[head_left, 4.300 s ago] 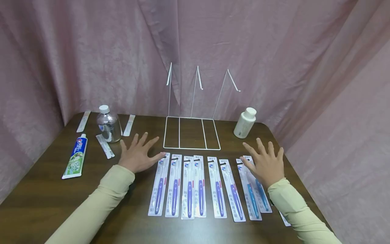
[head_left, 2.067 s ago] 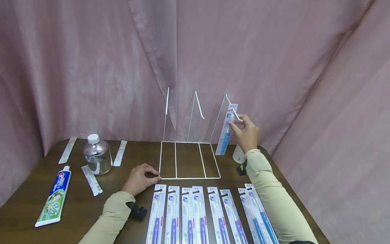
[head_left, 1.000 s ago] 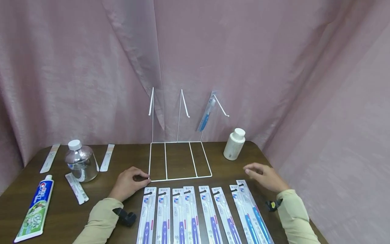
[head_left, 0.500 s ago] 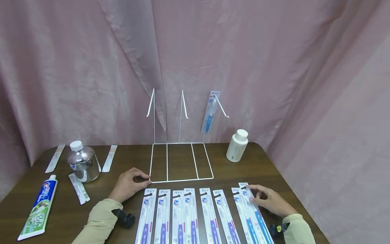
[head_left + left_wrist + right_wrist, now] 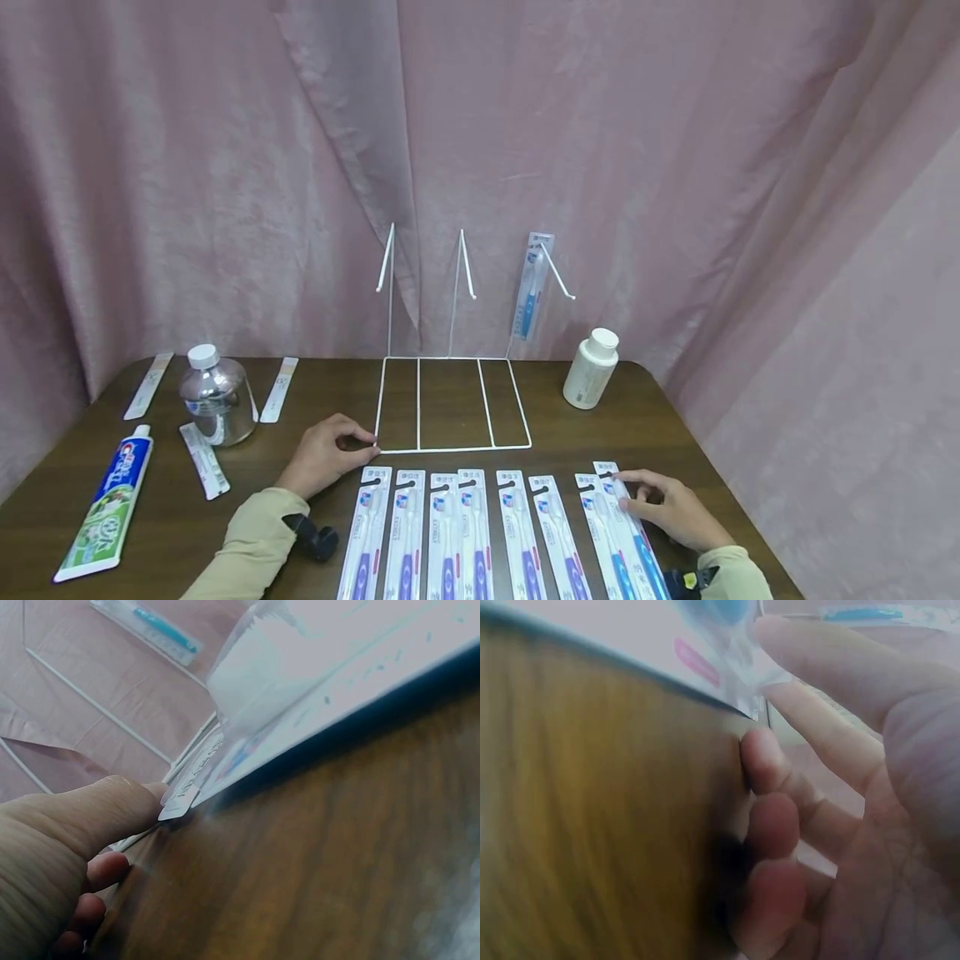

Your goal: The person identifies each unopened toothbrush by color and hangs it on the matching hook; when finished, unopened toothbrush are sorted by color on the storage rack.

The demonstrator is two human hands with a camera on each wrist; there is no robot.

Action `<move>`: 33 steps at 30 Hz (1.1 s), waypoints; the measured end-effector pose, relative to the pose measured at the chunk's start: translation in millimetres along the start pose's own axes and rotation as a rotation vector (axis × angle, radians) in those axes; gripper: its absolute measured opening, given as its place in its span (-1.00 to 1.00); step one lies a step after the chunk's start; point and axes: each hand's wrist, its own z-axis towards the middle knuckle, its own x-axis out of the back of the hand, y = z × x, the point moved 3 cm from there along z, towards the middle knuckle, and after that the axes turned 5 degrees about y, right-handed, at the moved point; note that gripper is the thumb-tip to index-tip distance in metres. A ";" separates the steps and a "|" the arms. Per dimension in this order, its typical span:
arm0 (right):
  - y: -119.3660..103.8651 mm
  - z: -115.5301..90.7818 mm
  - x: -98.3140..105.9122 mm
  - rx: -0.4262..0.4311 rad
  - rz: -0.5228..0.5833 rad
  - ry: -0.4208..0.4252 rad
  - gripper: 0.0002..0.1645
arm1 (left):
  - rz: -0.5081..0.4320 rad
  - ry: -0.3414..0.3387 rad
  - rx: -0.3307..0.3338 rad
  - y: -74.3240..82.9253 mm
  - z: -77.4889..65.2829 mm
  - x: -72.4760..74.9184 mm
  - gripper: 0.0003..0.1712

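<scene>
1. The left hand (image 5: 324, 454) pinched the near left corner of the white wire rack (image 5: 457, 450), thumb and finger meeting at the wire.
2. The right hand (image 5: 678, 508) grasped the upper part of the rightmost blue toothbrush pack (image 5: 637, 546) between thumb and index finger; the right wrist view showed its other fingers curled by the pack's edge.
3. That pack lay on the brown surface (image 5: 172, 542), slightly overlapping a second blue pack (image 5: 609, 537) to its left.
4. Six purple toothbrush packs (image 5: 519, 533) lay farther left in a row, in front of the rack.
5. The rack stood with its three hooks raised at the back; another blue pack (image 5: 531, 292) hung tilted on the right hook (image 5: 558, 275).
6. A white bottle (image 5: 591, 371) stood to the rack's right.
7. On the left were a clear bottle (image 5: 219, 400) with a white cap, a toothpaste tube (image 5: 107, 508) and three narrow white packets (image 5: 148, 387).
8. A pink curtain (image 5: 600, 125) hung behind everything.
</scene>
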 end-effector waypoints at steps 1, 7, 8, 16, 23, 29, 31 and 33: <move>0.5 -0.4 0.2 -0.012 0.000 0.006 -0.47 | 0.000 0.003 -0.002 0.3 0.2 -0.7 -0.83; -0.9 -0.9 -0.8 -0.093 0.015 0.035 -0.46 | 0.018 0.012 -0.014 -2.7 -2.2 0.9 -0.83; -1.1 -1.2 0.1 -0.107 0.028 0.039 -0.45 | 0.017 0.012 -0.016 -2.8 -2.4 1.5 -0.82; -8.7 -3.5 32.1 -0.144 0.027 0.150 -0.38 | -0.006 0.020 -0.033 1.5 -0.1 1.8 -0.83; -62.1 8.3 73.3 0.056 -0.300 0.301 -0.46 | -0.013 -0.016 -0.007 5.2 1.1 2.2 -0.83; -125.5 55.2 83.3 0.237 -0.427 0.506 -0.50 | -0.020 0.005 -0.015 3.1 2.0 2.3 -0.82; -144.8 75.1 81.1 0.284 -0.439 0.597 -0.50 | -0.021 0.009 -0.013 2.8 1.6 1.0 -0.83; -161.0 94.8 77.2 0.315 -0.435 0.677 -0.50 | -0.028 0.008 -0.010 2.6 1.3 -0.8 -0.83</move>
